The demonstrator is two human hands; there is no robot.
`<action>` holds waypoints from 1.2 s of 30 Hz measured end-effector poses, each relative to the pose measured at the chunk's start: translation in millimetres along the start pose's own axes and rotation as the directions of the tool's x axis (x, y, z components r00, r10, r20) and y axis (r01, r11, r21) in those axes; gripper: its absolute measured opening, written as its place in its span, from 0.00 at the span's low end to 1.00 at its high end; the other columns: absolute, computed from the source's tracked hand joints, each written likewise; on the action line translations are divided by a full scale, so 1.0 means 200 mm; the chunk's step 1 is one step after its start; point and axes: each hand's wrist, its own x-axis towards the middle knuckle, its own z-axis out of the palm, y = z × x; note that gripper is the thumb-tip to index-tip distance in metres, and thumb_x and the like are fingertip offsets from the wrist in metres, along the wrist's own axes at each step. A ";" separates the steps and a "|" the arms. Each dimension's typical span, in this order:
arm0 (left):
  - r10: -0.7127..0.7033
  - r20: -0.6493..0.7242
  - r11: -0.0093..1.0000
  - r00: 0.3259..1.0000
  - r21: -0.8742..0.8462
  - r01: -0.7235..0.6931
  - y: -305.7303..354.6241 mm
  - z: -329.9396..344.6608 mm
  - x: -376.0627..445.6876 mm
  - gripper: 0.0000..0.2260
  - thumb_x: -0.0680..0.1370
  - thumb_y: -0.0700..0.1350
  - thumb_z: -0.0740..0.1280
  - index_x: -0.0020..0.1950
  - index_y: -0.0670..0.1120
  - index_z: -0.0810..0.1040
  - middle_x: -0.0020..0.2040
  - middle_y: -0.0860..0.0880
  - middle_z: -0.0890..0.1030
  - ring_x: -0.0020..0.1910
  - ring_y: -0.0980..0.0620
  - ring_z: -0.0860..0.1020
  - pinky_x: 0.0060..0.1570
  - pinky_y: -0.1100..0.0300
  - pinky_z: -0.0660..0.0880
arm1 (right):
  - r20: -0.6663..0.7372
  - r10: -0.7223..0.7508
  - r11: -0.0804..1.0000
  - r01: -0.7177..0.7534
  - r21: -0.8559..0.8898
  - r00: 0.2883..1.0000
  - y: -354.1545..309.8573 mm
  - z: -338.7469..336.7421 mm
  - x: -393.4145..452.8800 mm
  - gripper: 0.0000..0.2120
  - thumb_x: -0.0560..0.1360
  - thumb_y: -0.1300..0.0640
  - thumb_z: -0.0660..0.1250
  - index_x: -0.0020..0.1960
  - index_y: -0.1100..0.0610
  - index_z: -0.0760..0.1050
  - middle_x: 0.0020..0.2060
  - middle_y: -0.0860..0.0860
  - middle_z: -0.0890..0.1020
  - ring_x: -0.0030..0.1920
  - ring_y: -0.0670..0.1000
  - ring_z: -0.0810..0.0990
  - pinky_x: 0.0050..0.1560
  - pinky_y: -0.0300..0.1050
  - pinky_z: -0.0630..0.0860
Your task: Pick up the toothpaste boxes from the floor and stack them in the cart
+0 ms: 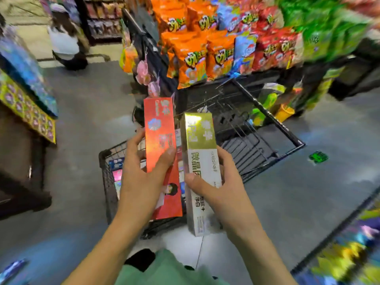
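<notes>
I have my left hand (141, 177) wrapped around a red toothpaste box (162, 140), thumb across its face and fingers behind its left edge, the box standing nearly upright and pointing away from me. Just to the right of it, almost touching, my right hand (213, 182) grips a gold-and-white toothpaste box (200, 145) the same way, thumb on the left edge, fingers round the right side. Both boxes hang above the black wire shopping cart (267, 145), whose near-left corner sits directly beneath my left hand; a few more boxes (117, 169) lie inside that corner, blurred, so I cannot read them. Beyond both hands, past the cart's far end, a display of orange snack bags (191, 56) rises, with red and green packs further right. To the right of my right hand, a small green item (318, 157) lies on the grey floor (329, 182); I cannot tell what it is.
</notes>
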 end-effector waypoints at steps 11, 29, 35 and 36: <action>-0.229 0.018 0.973 0.973 -0.004 0.229 -0.22 0.37 0.48 0.28 0.70 0.50 0.76 0.68 0.58 0.70 0.51 0.52 0.84 0.40 0.55 0.84 0.30 0.59 0.80 | -0.067 0.159 0.978 -0.166 -0.125 0.985 0.17 -0.30 0.58 0.33 0.67 0.62 0.80 0.66 0.47 0.70 0.51 0.42 0.83 0.52 0.43 0.83 0.48 0.38 0.80; -0.252 -0.420 0.855 0.872 0.326 0.404 -0.84 0.62 0.90 0.25 0.71 0.55 0.78 0.61 0.57 0.69 0.44 0.67 0.82 0.41 0.66 0.80 0.39 0.72 0.73 | 0.513 0.193 0.549 0.341 -0.763 0.837 0.87 -0.73 1.70 0.33 0.68 0.46 0.72 0.71 0.53 0.70 0.56 0.51 0.75 0.56 0.54 0.76 0.52 0.51 0.77; -0.265 -0.541 0.788 0.798 0.356 0.503 -1.18 0.74 0.88 0.22 0.72 0.58 0.73 0.61 0.60 0.67 0.48 0.61 0.82 0.45 0.64 0.80 0.43 0.72 0.71 | 0.750 0.243 0.305 0.685 -0.662 0.616 1.29 -0.78 1.99 0.40 0.61 0.56 0.81 0.69 0.59 0.71 0.54 0.59 0.78 0.52 0.64 0.77 0.51 0.57 0.80; -0.257 -0.533 0.774 0.806 0.386 0.502 -1.23 0.75 0.87 0.22 0.73 0.58 0.72 0.63 0.61 0.67 0.51 0.62 0.81 0.46 0.63 0.80 0.45 0.72 0.71 | 0.757 0.270 0.298 0.695 -0.654 0.596 1.36 -0.77 2.02 0.40 0.61 0.58 0.80 0.70 0.60 0.71 0.55 0.60 0.77 0.52 0.64 0.76 0.50 0.57 0.80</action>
